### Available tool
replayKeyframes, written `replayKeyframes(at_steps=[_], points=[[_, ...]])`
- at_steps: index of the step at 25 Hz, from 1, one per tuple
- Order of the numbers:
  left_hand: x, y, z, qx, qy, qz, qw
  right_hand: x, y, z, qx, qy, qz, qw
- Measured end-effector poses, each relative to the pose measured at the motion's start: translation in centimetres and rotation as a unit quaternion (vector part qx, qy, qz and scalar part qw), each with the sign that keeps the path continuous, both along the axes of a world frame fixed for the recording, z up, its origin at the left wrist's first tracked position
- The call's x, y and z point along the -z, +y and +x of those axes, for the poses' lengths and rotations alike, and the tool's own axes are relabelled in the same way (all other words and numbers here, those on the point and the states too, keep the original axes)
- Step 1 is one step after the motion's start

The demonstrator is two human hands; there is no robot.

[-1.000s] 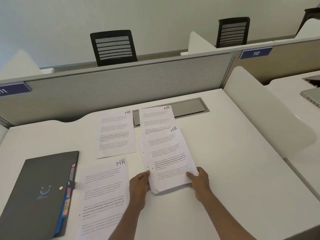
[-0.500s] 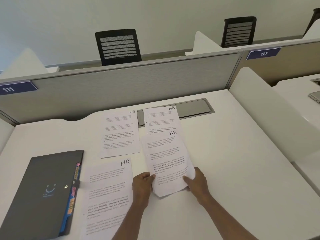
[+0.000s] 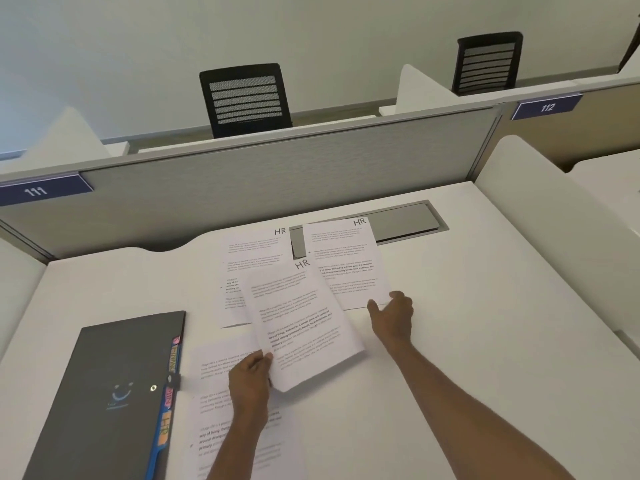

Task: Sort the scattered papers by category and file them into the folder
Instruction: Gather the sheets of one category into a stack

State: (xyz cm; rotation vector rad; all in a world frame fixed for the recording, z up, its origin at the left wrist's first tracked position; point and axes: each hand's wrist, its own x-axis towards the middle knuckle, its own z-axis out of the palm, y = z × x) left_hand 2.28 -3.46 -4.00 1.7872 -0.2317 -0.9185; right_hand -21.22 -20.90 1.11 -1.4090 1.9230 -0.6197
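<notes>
Paper stack point(image 3: 304, 327) pinched in left fingers point(image 3: 264, 359); right fingers point(image 3: 398, 298) loose, perhaps touching HR sheet point(image 3: 346, 258).

The desk point(image 3: 467, 341) has a smooth white top with a soft matt sheen. The stack of sheets point(image 3: 304, 327) is thin matt white paper printed in black, and it bends slightly. The folder point(image 3: 114, 375) looks like dark grey plastic, matt and smooth, with a small shiny metal stud point(image 3: 153, 387) and coloured tabs point(image 3: 165, 427). The partition point(image 3: 277, 181) is grey cloth with a fine rib. The chair point(image 3: 246, 98) has a black mesh back. The cable hatch lid point(image 3: 405, 221) is dull grey and looks like metal.
</notes>
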Motion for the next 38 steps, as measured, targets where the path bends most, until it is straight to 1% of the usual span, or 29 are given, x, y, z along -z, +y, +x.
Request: replayKeyframes(at_steps=[3,5,7,9,11,12,14,16,18,20,21,24,27,29,33,35,38], points=[[0.4,0.9,-0.1,0.004,-0.001,0.015,1.000,-0.1,-2.3,1.6,-0.025,0.087,0.024,0.996],[0.6,1.3,-0.4,0.013,-0.003,0.018,1.000,-0.2,-3.3,2.3,-0.041,0.158,0.045,0.985],[0.8,1.6,-0.5,0.027,-0.004,0.011,1.000,-0.4,-4.1,2.9,-0.059,0.210,0.066,0.974],[0.9,1.6,-0.3,0.038,0.000,0.006,0.999,-0.5,-4.9,3.4,-0.071,0.226,0.082,0.968],[1.2,1.5,0.0,0.041,0.012,0.003,0.999,-0.6,-5.7,3.5,-0.062,0.212,0.105,0.970],[1.3,1.5,0.1,0.044,0.016,0.003,0.999,-0.6,-6.0,3.5,-0.049,0.190,0.119,0.973],[1.5,1.6,0.2,0.050,0.016,0.006,0.999,-0.5,-6.5,3.4,-0.026,0.117,0.133,0.984],[1.6,1.7,0.3,0.055,0.013,0.011,0.998,-0.6,-6.7,3.2,-0.001,0.026,0.117,0.993],[1.7,1.8,0.4,0.061,0.013,0.012,0.998,-1.2,-6.9,3.1,0.053,-0.076,0.095,0.991],[1.6,1.9,0.3,0.070,0.007,0.011,0.997,-2.0,-7.1,3.0,0.107,-0.178,0.079,0.975],[1.6,1.9,0.3,0.073,0.002,0.010,0.997,-2.5,-7.2,3.0,0.122,-0.214,0.070,0.967],[1.3,1.9,0.2,0.073,-0.008,0.009,0.997,-4.0,-7.0,2.7,0.153,-0.292,0.045,0.943],[0.8,2.0,0.0,0.076,0.007,0.009,0.997,-5.8,-6.5,1.7,0.206,-0.382,0.005,0.901],[0.4,2.0,0.0,0.086,0.018,0.010,0.996,-6.8,-5.7,0.7,0.218,-0.428,-0.016,0.877],[-0.5,2.0,0.1,0.096,0.037,0.018,0.994,-7.2,-3.1,-1.0,0.224,-0.468,-0.023,0.855],[-0.8,2.2,-0.1,0.100,0.039,0.025,0.994,-7.1,-1.9,-2.3,0.240,-0.480,-0.042,0.843],[-1.1,2.5,-0.2,0.101,0.045,0.025,0.994,-7.3,-0.5,-3.6,0.235,-0.481,-0.054,0.843]])
